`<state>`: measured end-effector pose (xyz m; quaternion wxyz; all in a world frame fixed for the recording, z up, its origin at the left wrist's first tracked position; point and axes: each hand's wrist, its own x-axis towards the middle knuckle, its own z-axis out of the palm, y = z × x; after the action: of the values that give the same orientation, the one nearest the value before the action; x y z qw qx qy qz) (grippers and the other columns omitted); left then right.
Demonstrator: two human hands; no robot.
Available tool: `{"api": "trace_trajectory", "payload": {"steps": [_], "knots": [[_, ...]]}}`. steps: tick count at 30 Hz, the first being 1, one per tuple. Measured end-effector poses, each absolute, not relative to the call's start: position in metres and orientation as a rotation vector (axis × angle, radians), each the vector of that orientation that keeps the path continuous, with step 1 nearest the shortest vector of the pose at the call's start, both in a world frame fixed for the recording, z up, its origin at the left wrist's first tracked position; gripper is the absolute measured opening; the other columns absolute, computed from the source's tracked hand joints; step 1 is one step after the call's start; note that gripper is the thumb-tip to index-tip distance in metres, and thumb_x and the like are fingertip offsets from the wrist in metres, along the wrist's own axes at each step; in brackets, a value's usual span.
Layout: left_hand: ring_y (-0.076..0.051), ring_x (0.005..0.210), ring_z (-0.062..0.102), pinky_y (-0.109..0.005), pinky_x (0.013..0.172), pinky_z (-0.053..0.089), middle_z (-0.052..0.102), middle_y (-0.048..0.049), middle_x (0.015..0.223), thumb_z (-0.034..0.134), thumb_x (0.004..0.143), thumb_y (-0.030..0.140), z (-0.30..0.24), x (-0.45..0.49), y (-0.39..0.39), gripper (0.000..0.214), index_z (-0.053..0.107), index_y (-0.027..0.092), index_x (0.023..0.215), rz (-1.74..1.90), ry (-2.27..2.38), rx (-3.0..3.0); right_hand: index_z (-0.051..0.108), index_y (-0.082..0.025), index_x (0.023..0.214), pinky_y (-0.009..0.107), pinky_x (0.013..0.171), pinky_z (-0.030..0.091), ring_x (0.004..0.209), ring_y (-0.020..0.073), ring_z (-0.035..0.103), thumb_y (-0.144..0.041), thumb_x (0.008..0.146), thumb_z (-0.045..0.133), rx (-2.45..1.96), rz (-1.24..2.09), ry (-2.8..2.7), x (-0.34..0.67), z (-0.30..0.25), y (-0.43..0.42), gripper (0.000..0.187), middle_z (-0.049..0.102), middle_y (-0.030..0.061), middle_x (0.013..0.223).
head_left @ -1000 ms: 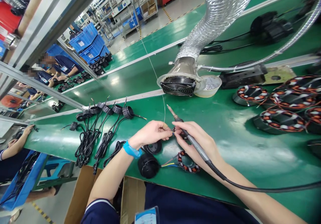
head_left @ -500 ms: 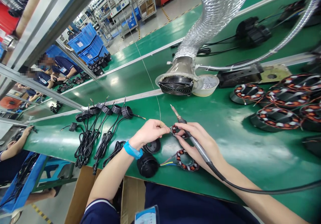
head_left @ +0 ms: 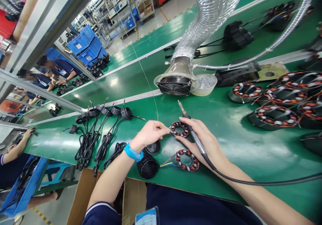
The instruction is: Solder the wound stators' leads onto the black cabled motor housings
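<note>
My left hand [head_left: 150,133] is pinched at the left edge of a small copper-wound stator ring [head_left: 179,129] and also holds a thin solder wire [head_left: 148,84] that runs up out of it. My right hand [head_left: 203,139] grips a soldering iron [head_left: 193,132] like a pen, tip pointing up and away, while its fingers steady the same ring from the right. A second stator ring [head_left: 187,160] lies on the green bench below, joined by coloured wires to a black round housing [head_left: 148,166]. Another black cap [head_left: 152,147] sits under my left wrist.
A fume-extractor hood [head_left: 176,84] on a silver hose and a white bowl [head_left: 206,84] stand behind. Larger stators [head_left: 273,116] lie to the right. Black cable assemblies [head_left: 100,134] lie to the left. A cardboard box [head_left: 83,194] sits below. Other people work at far left.
The small stator ring has turned up and flat into view between my hands. The soldering iron tip has shifted right and up. The view has drifted slightly.
</note>
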<state>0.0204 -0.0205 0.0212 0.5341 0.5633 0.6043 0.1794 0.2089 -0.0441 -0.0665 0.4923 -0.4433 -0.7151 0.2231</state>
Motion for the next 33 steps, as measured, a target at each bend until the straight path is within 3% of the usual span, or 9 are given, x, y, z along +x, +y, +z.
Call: {"api": "trace_trajectory", "payload": {"steps": [12, 15, 19, 25, 33], "knots": [[-0.009, 0.053, 0.047, -0.021, 0.052, 0.032, 0.052, 0.0028, 0.055, 0.063, 0.085, 0.033, 0.023, 0.025, -0.024, 0.023, 0.065, 0.012, 0.075, 0.384, 1.53, 1.414, 0.05, -0.026, 0.141, 0.041, 0.092, 0.055, 0.107, 0.027, 0.065, -0.029, 0.089, 0.071, -1.079, 0.484, -1.705, 0.207, -0.062, -0.044, 0.057, 0.063, 0.0112, 0.122], [-0.009, 0.053, 0.048, -0.021, 0.052, 0.032, 0.053, 0.0025, 0.057, 0.063, 0.084, 0.033, 0.024, 0.025, -0.023, 0.023, 0.065, 0.012, 0.076, 0.386, 1.527, 1.397, 0.06, -0.025, 0.13, 0.036, 0.082, 0.057, 0.088, 0.0216, 0.069, -0.021, 0.092, 0.067, -0.995, 0.395, -1.63, 0.211, -0.051, -0.051, 0.039, 0.07, 0.0068, 0.103], [-0.009, 0.054, 0.048, -0.021, 0.053, 0.032, 0.053, 0.0027, 0.057, 0.064, 0.083, 0.033, 0.025, 0.025, -0.023, 0.022, 0.065, 0.012, 0.076, 0.38, 1.525, 1.37, 0.071, -0.025, 0.1, 0.03, 0.063, 0.054, 0.06, 0.0154, 0.065, -0.011, 0.091, 0.059, -0.913, 0.273, -1.517, 0.219, -0.046, -0.064, 0.021, 0.072, -0.0005, 0.077], [-0.01, 0.054, 0.048, -0.021, 0.054, 0.033, 0.054, 0.0024, 0.056, 0.065, 0.082, 0.033, 0.024, 0.024, -0.021, 0.022, 0.065, 0.013, 0.074, 0.369, 1.541, 1.372, 0.072, -0.027, 0.091, 0.032, 0.059, 0.055, 0.052, 0.0156, 0.063, -0.012, 0.089, 0.056, -0.857, 0.285, -1.495, 0.223, -0.054, -0.071, 0.022, 0.068, -0.004, 0.064], [-0.01, 0.054, 0.048, -0.021, 0.054, 0.034, 0.054, 0.0022, 0.056, 0.065, 0.082, 0.033, 0.022, 0.023, -0.02, 0.021, 0.065, 0.013, 0.074, 0.386, 1.526, 1.359, 0.07, -0.025, 0.087, 0.031, 0.064, 0.058, 0.058, 0.0159, 0.069, -0.01, 0.09, 0.054, -0.881, 0.298, -1.549, 0.22, -0.047, -0.068, 0.022, 0.072, -0.0029, 0.067]]}}
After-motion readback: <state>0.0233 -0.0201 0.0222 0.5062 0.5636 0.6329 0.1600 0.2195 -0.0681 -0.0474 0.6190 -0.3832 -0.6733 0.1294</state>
